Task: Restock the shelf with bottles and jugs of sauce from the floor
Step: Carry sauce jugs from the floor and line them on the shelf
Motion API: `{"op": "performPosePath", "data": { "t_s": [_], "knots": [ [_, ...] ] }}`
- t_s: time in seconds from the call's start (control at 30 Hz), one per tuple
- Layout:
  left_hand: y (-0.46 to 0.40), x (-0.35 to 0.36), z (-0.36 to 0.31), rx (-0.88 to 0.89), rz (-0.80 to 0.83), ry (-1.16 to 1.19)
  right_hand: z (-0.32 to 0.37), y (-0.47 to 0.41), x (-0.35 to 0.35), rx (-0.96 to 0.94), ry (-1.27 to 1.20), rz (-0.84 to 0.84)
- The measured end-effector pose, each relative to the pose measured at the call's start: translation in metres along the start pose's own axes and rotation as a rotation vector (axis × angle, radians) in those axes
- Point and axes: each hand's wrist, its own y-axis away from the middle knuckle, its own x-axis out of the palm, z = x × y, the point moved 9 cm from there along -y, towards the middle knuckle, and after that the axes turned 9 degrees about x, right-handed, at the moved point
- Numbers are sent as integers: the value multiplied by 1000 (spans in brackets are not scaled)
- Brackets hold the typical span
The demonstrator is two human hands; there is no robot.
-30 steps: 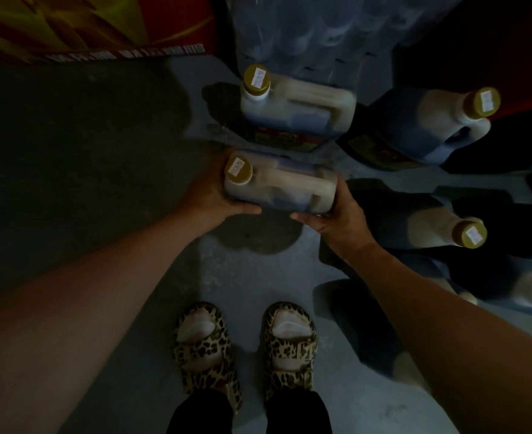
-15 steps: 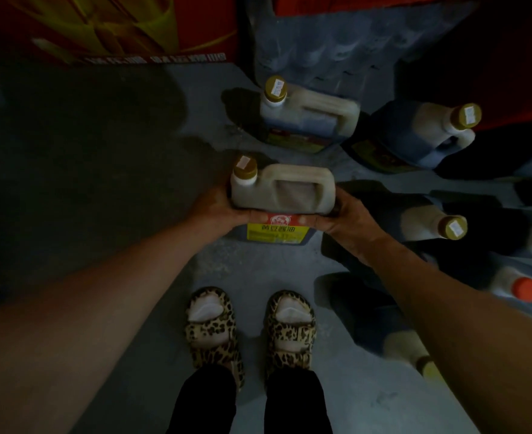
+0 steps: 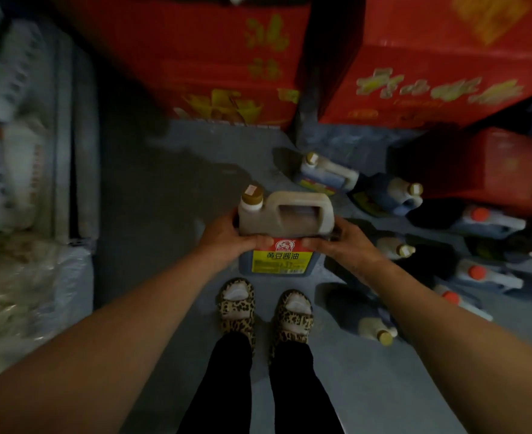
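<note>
While the left hand (image 3: 227,236) and right hand (image 3: 341,241) clasp the jug (image 3: 285,228) between them, its handle runs sideways, cap nearer the left hand.

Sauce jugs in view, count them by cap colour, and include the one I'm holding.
Gold-capped jugs: 5, counting the held jug
Orange-capped jugs: 3
Total: 8
</note>
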Motion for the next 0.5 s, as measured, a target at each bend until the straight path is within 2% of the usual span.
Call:
{"op": "performPosePath", "data": {
  "t_s": [0.23,0.5],
  "knots": [
    [120,-93,-99,82,-199,85,144,122,42,-147,49,71],
    [305,-217,-244,231,-525,8,318,278,111,-427,95,132]
  ]
}}
